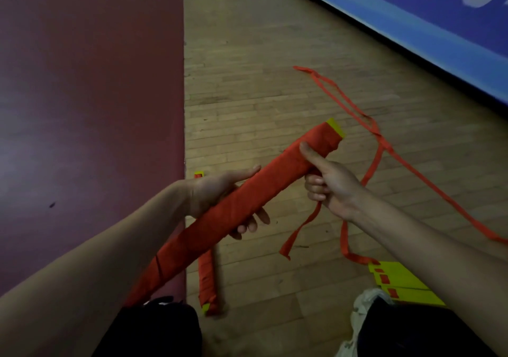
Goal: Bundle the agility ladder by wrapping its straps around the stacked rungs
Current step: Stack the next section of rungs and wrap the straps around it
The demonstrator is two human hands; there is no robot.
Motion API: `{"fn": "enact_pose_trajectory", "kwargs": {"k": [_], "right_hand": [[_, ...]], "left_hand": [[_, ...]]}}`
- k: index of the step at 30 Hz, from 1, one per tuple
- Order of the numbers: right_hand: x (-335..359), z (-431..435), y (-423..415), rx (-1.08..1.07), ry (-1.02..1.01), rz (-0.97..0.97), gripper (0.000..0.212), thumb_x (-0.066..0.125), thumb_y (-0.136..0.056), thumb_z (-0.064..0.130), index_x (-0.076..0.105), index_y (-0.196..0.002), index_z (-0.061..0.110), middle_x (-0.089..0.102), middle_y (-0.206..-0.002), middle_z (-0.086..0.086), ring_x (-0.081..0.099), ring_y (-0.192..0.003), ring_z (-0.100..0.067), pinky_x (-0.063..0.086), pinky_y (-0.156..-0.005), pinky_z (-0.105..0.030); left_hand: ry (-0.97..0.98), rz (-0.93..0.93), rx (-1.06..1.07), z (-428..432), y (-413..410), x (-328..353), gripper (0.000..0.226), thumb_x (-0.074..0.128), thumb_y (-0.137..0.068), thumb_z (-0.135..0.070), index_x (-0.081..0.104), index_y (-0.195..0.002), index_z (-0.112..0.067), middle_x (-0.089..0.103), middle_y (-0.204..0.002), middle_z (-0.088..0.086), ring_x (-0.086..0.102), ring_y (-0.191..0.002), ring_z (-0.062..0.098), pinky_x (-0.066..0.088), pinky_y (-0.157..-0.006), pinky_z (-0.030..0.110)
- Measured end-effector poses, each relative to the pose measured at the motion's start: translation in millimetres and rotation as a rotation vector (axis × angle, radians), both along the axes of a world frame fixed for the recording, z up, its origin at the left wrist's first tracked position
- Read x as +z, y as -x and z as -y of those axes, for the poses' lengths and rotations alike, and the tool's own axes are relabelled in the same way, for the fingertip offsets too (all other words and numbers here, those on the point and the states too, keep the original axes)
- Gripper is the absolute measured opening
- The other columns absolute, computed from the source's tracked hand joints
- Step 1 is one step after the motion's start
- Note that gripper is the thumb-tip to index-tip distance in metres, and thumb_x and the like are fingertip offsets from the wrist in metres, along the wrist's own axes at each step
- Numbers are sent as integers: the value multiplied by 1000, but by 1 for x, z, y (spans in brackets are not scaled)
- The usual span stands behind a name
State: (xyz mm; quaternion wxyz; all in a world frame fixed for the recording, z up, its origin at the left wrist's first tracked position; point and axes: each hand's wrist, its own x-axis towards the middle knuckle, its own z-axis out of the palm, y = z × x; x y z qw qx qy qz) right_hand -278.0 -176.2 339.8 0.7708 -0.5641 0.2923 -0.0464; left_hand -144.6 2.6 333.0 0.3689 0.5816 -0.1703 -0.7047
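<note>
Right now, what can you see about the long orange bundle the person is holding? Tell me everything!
The orange bundle is long and stick-shaped, wrapped all over in orange fabric strap. A yellow rung end peeks out at the far tip. It is held tilted in the air. The left hand grips its middle; the right hand grips near the far end, thumb on top. A loose strap hangs below that hand.

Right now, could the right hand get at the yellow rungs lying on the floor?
Probably, but not freely: the right hand grips the wrapped bundle and its strap. The yellow rungs lie uncovered on the floor just beneath that forearm, so it would need to let go first.
</note>
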Motion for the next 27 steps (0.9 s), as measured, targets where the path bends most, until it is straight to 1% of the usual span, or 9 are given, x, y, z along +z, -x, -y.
{"fn": "enact_pose_trajectory", "kwargs": {"k": [4, 7, 12, 14, 16, 19, 21, 25, 27], "right_hand": [[2, 7, 1, 63, 69, -45, 38, 63, -82, 53, 53, -74, 18, 41, -49, 4, 26, -41, -8, 27, -41, -20], [-3, 11, 2, 93, 153, -115, 51, 60, -84, 57, 64, -86, 6, 51, -53, 0, 32, -37, -8, 31, -42, -21], [-8, 14, 3, 98, 257, -129, 60, 51, -91, 55, 64, -92, -4, 50, -52, -1, 33, -35, -7, 32, -40, -21], [-10, 14, 2, 116, 299, -149, 61, 43, -97, 51, 63, -98, -7, 50, -52, -1, 32, -34, -6, 30, -39, -19], [-14, 14, 1, 124, 360, -175, 61, 35, -101, 48, 61, -102, -7, 50, -54, -3, 32, -33, -5, 29, -37, -18], [-17, 14, 0, 105, 429, -199, 60, 30, -103, 46, 61, -101, -6, 50, -56, -6, 33, -31, -5, 28, -35, -19], [-18, 15, -1, 92, 457, -201, 58, 29, -103, 46, 61, -98, -3, 52, -57, -6, 35, -31, -4, 29, -36, -19], [-20, 15, -1, 61, 385, -158, 54, 32, -102, 48, 58, -93, 1, 54, -56, -5, 35, -32, -4, 29, -36, -19], [-18, 12, -1, 64, 331, -141, 50, 42, -97, 53, 59, -90, 7, 52, -54, -2, 34, -34, -4, 27, -35, -18]], "left_hand": [[-12, 15, 97, 2, 6, -2, 72, 44, -83, -72, 65, -90, -3, 60, -74, 10, 58, -61, 19, 49, -60, 28], [-60, 103, 166, 7, 7, -5, 70, 54, -77, -72, 62, -92, -4, 62, -78, 11, 60, -63, 21, 50, -60, 29], [-68, 301, 275, 15, 15, -3, 53, 57, -82, -62, 65, -90, -10, 66, -75, 7, 63, -61, 18, 51, -57, 26], [-47, 386, 311, 21, 19, -5, 48, 57, -85, -59, 65, -96, -13, 66, -82, 6, 63, -66, 18, 52, -61, 28], [-34, 444, 326, 27, 23, -7, 52, 57, -85, -59, 64, -105, -12, 64, -90, 7, 63, -71, 19, 52, -64, 29], [-58, 521, 340, 33, 29, -8, 59, 55, -84, -62, 64, -109, -9, 63, -84, 7, 62, -64, 16, 48, -50, 21], [-51, 586, 353, 36, 32, -8, 59, 54, -86, -62, 64, -109, -9, 64, -83, 7, 61, -62, 15, 47, -47, 19], [-71, 731, 336, 39, 37, -14, 62, 56, -79, -71, 66, -96, -12, 66, -88, 9, 63, -74, 19, 53, -67, 32], [-107, 891, 289, 41, 39, -18, 68, 56, -73, -77, 61, -97, -13, 66, -92, 7, 63, -82, 20, 51, -76, 35]]}}
